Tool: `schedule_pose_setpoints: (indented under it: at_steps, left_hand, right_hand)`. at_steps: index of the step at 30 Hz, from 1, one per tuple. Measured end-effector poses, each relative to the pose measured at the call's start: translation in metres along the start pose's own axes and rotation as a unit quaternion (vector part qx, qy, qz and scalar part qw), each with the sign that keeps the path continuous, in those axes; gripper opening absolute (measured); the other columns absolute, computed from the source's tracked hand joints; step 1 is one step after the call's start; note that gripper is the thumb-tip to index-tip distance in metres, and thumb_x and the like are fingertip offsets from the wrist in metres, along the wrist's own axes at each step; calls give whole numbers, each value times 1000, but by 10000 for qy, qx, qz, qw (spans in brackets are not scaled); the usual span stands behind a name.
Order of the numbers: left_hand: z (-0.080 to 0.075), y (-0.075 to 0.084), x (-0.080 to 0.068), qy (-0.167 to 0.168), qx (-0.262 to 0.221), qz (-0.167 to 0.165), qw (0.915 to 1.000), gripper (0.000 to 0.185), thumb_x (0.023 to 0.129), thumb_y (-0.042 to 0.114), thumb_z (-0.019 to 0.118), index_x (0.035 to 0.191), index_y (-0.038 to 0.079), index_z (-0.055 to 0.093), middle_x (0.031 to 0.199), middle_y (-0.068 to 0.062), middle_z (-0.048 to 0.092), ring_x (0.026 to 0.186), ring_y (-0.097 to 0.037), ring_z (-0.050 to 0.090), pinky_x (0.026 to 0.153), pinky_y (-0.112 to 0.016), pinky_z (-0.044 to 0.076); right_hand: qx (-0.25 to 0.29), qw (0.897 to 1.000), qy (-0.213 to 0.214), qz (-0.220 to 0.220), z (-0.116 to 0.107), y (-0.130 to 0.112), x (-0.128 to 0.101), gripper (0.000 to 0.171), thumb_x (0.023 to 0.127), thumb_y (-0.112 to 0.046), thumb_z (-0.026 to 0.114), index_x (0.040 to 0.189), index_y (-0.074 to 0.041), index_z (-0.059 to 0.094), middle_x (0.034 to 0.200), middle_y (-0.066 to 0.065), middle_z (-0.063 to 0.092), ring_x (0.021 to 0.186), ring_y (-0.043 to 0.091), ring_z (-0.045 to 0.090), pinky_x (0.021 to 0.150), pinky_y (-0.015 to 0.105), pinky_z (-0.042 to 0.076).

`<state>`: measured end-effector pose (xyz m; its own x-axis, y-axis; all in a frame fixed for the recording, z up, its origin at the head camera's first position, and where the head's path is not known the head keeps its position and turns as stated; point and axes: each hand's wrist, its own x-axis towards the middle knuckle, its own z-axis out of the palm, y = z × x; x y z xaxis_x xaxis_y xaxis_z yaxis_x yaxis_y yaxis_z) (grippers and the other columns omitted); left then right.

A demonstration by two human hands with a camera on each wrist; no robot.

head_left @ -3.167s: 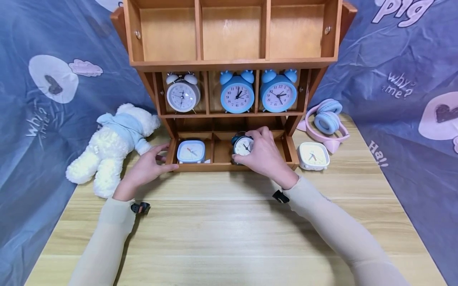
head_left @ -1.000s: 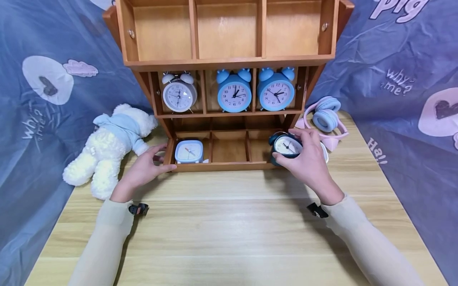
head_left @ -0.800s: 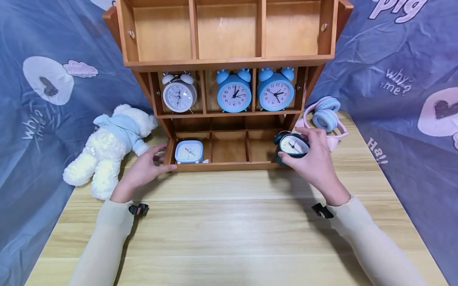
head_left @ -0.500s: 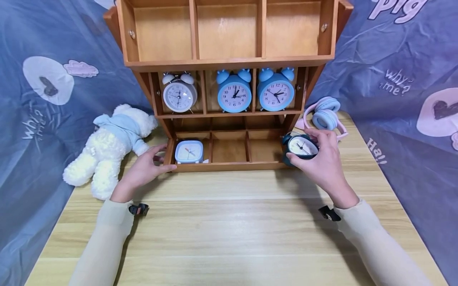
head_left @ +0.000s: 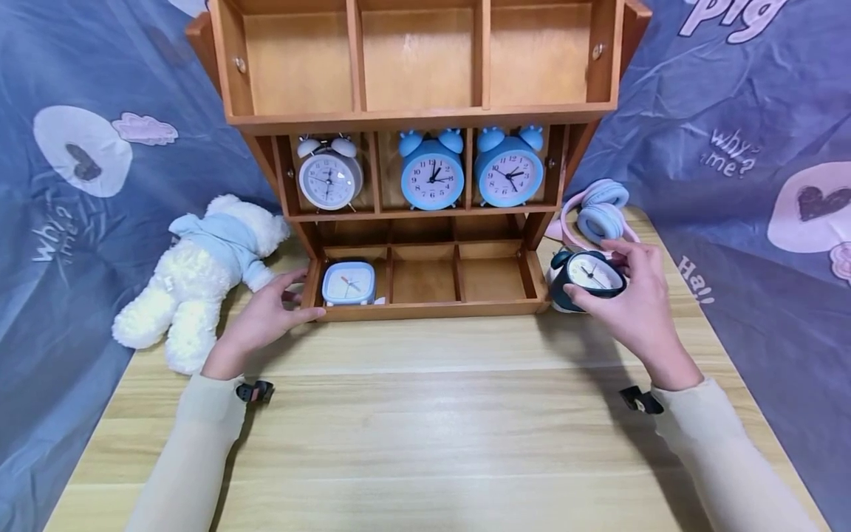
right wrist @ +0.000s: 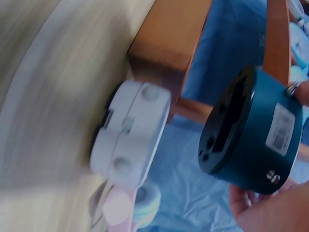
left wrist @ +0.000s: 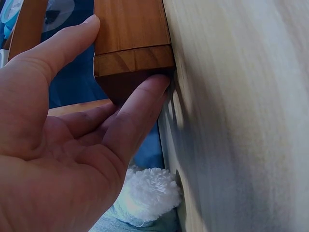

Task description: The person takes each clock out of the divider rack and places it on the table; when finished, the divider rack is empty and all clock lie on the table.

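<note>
- While it sits just past the right end of the wooden shelf unit, the dark teal alarm clock is held in the right hand, fingers and thumb curled round its body, dial facing up toward the head camera.
- From the right wrist view the clock's flat back and a pale label on its side show, with fingertips at its far edge; it is lifted clear of the table.
- Directly behind and under that clock, beside the shelf unit's right foot, stands a white square clock, mostly hidden in the head view.
- Further right of the shelf unit lie pink and blue headphones.
- The left hand rests at the lower left corner of the shelf unit, fingers straight; the wrist view shows a fingertip pressed under the wooden corner and the thumb along its side.
- Inside the shelf unit's bottom row, the left compartment holds a pale blue square clock.
- In the middle row stand a white twin-bell clock on the left and two blue round clocks to its right.
- Left of the shelf unit lies a white plush bear in a blue top, close to the left hand.
</note>
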<state>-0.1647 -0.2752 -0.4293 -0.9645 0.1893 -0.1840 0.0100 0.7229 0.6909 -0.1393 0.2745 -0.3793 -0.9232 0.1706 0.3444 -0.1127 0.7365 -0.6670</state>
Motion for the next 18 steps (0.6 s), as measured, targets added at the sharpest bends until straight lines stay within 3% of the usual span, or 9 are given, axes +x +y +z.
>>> schedule_pose_setpoints:
  at_steps: [6,18]
  left_hand:
    - [1,0,0,10,12,-2,10000,100,87,55,77,163,12,27,163,-17,37,131,-42,57,97,-53,55]
    - [1,0,0,1,11,20,10000,101,87,56,76,163,12,26,163,-18,37,131,-42,57,98,-54,55]
  right_hand:
    - [63,9999,72,-44,-8,17,3,83,66,-16,95,140,-14,57,114,-23,34,102,1,45,89,14,31]
    - [-79,9983,474,318,-32,51,5,83,66,-15,96,140,-17,58,113,-30,32,98,-8,43,88,12,30]
